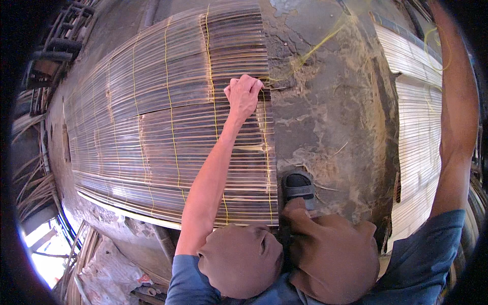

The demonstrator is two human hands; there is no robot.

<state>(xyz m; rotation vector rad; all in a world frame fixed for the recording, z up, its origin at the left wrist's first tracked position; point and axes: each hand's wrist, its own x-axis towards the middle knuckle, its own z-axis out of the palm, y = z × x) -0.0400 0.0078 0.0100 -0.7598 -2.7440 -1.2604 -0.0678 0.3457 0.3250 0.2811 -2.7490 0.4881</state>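
Note:
A long mat of thin split slats [193,137], bound by rows of yellow string, lies across the floor to my left. At its right edge, towards the far end, my left hand [245,95] is closed, knuckles up, with its fingertips tucked out of sight. A loose length of yellow string [317,47] runs from this hand up and to the right, blurred at its far end. My right arm [457,101] stretches forward along the right side, and its hand lies beyond the upper rim. A loop of yellow string [441,63] hangs beside that forearm.
A second, paler slatted mat [419,122] lies to the right. Between the mats is worn earthen floor [330,127] with bits of straw. My sandalled foot [298,185] stands close to the mat's edge. Bundled strips [35,152] and a pale sack [109,269] lie at left.

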